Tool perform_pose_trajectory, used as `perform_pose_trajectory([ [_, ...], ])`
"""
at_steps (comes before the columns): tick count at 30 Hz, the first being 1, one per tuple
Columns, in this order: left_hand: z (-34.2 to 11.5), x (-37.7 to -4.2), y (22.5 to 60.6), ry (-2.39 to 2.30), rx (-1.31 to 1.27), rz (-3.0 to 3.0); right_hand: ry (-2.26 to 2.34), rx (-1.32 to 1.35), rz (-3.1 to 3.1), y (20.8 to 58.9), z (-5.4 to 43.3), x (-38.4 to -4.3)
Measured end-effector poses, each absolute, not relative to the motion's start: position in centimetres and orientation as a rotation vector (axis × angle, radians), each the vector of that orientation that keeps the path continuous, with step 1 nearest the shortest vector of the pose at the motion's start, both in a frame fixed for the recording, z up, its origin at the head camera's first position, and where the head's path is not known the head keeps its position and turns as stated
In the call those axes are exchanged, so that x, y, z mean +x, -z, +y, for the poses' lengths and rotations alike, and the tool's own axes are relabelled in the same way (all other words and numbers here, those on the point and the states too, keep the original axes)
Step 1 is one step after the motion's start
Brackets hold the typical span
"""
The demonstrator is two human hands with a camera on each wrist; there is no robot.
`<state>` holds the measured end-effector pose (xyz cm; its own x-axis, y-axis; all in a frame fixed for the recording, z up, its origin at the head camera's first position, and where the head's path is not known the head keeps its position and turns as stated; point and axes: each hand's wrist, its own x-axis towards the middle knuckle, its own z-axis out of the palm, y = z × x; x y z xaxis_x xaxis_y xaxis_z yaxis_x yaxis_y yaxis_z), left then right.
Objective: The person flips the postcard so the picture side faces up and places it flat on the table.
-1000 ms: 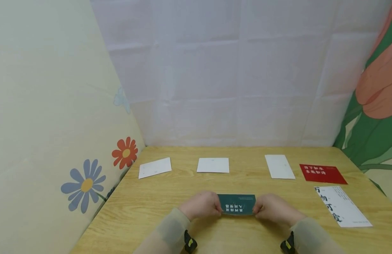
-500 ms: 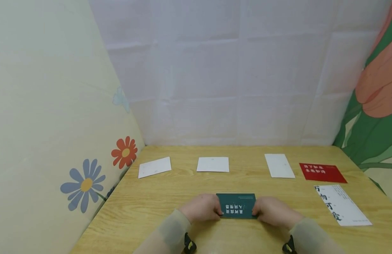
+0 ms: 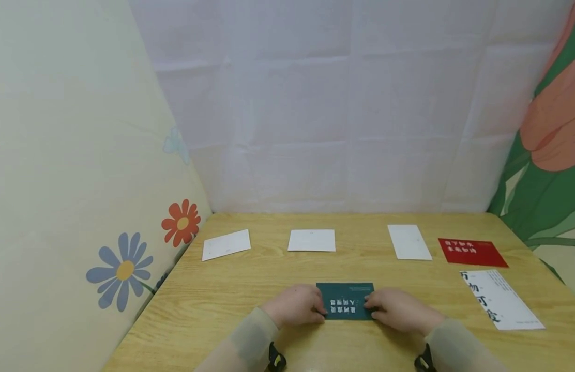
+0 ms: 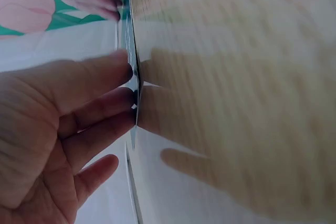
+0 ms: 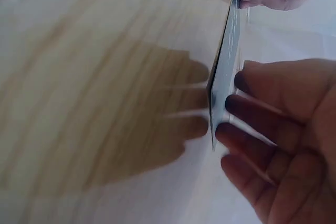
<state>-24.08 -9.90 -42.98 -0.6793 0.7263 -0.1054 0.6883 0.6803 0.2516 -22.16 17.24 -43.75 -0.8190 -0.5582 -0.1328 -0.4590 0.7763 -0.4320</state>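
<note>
A dark green card (image 3: pixel 345 301) with white lettering lies flat on the wooden table, near the front middle. At its left edge is my left hand (image 3: pixel 298 305); in the left wrist view its fingertips (image 4: pixel 128 116) touch the card, thumb and fingers extended on the same side of it. My right hand (image 3: pixel 399 309) is over the card's right edge. Seen from the right wrist, that hand's relaxed fingertips (image 5: pixel 224 129) hover close above the card surface, with the thumb beside them. Neither hand has fingers wrapped around the card.
Along the back of the table (image 3: pixel 259 289) lie a left white card (image 3: pixel 227 245), a middle white card (image 3: pixel 312 241) and a right white card (image 3: pixel 409 242). A red card (image 3: pixel 472 252) and a white card with black lettering (image 3: pixel 503 300) lie at right. A white cloth (image 3: pixel 315 129) hangs behind.
The green card, earlier held at both ends and slightly bowed, now lies flat. The right hand's fingers have loosened and shifted over its edge; the left fingers have relaxed at the other end.
</note>
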Motion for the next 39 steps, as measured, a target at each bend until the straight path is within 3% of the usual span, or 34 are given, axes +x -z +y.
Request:
perform_pose_trajectory([
  [7,-9.7,-23.7,42.6,-0.151,1.158,2.726,0.413,-0.890,2.729,43.4,17.3,-22.0],
  [25,-7.8,-23.7,42.3,0.076,0.892,2.896,0.383,-1.163,2.642,43.3,15.6,-18.3],
  [39,-5.4,-22.9,43.0,0.178,0.782,2.899,0.290,-1.180,2.616,43.4,14.1,-17.4],
])
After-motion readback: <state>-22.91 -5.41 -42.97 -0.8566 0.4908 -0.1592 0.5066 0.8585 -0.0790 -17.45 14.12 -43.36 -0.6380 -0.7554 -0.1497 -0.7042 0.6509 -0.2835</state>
